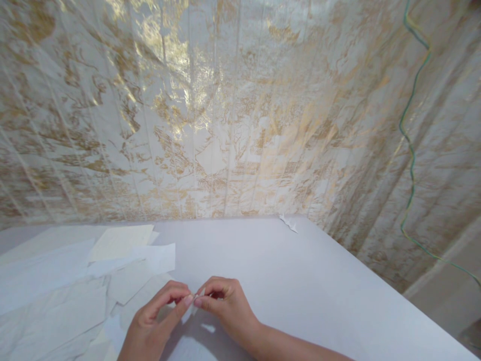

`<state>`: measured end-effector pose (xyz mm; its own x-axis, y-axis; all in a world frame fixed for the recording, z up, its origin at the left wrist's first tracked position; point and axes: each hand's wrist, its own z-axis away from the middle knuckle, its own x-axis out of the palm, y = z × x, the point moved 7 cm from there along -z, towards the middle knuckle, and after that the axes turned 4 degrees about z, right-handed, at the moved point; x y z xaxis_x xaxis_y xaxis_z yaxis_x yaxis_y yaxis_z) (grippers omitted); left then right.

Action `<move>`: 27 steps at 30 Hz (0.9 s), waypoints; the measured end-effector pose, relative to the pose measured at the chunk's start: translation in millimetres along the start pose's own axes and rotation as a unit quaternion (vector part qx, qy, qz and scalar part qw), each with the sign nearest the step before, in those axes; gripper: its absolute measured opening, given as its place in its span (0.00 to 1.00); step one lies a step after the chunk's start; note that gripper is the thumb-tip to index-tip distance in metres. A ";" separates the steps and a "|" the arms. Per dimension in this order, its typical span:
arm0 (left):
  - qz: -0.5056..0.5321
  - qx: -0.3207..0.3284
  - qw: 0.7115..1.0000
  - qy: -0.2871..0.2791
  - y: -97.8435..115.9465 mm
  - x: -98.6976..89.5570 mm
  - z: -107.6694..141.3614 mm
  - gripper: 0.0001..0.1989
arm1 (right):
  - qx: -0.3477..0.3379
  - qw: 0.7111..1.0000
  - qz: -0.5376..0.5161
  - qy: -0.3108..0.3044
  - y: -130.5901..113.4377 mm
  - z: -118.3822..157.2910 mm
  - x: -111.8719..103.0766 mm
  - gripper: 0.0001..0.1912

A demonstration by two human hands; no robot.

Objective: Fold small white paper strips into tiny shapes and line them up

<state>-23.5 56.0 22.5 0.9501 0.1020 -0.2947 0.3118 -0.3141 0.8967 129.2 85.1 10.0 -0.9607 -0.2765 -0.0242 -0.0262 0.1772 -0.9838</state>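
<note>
Left hand [160, 313] and right hand [225, 301] meet close together, each pinching the small white piece [194, 300] between thumb and forefinger. This piece, which looks like paper, is mostly covered by the fingers, so its full shape cannot be told. What shows bridges the narrow gap between the two grips, with a pale part pointing down beside the right thumb; whether its long axis runs crosswise or downward cannot be told.

Beneath the small white piece spreads a smooth white table [281, 271], and just below the piece in view is a bright patch [208, 328], either a scrap or light. To the left of the piece, loose sheets [67, 306] in white and cream overlap at differing angles. Beyond it and to the right, near the table's far edge, lies a narrow folded paper [288, 224] with pointed ends, its long axis slanting rightward and toward the near side. Farther beyond the piece rises a pale wall covering [233, 125] with gold patterning, shiny and creased in upright lines. Well to the right of it hangs a green and yellow cable [413, 170], bent in a loose zigzag.
</note>
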 end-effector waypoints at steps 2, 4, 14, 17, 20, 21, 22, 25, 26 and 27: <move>0.016 -0.005 0.999 0.027 0.7 -2.2 0.8 0.14 | -0.003 1.000 0.000 0.006 -1.7 0.1 -0.6 0.19; 0.032 -0.010 0.998 0.046 2.3 -1.9 2.3 0.14 | -0.007 1.000 0.001 0.010 -3.6 0.4 -1.3 0.19; 0.103 -0.057 0.992 0.037 2.0 9.4 9.4 0.14 | -0.011 0.999 0.040 0.001 -7.1 5.3 2.8 0.14; 0.123 -0.078 0.989 0.036 -0.9 11.8 10.3 0.14 | -0.010 0.999 0.039 0.005 -6.6 4.9 3.3 0.15; 0.115 -0.088 0.989 0.023 -3.2 15.8 11.6 0.15 | -0.012 1.000 0.013 0.004 -6.8 4.1 3.2 0.16; 0.103 -0.084 0.991 0.020 -3.1 16.6 12.1 0.15 | -0.012 1.000 0.005 0.003 -6.8 4.1 3.4 0.17; 0.087 -0.077 0.993 0.019 -2.6 17.1 12.5 0.15 | -0.013 1.000 -0.002 0.001 -6.9 4.3 3.7 0.17; 0.043 -0.054 0.997 0.026 -0.1 16.3 13.7 0.14 | -0.025 1.000 -0.007 0.007 -7.8 5.7 3.6 0.17; 0.037 -0.049 0.998 0.027 0.7 15.9 13.8 0.14 | -0.032 0.999 -0.003 0.010 -8.3 6.3 3.3 0.16; 0.036 -0.043 0.998 0.028 1.6 15.4 13.8 0.14 | -0.039 0.999 0.002 0.013 -8.9 6.8 3.2 0.16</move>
<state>-8.4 44.1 14.9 0.9680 0.1351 -0.2116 0.2392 -0.2404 0.9407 128.3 76.2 17.5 -0.9675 -0.2519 -0.0232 -0.0423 0.2515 -0.9669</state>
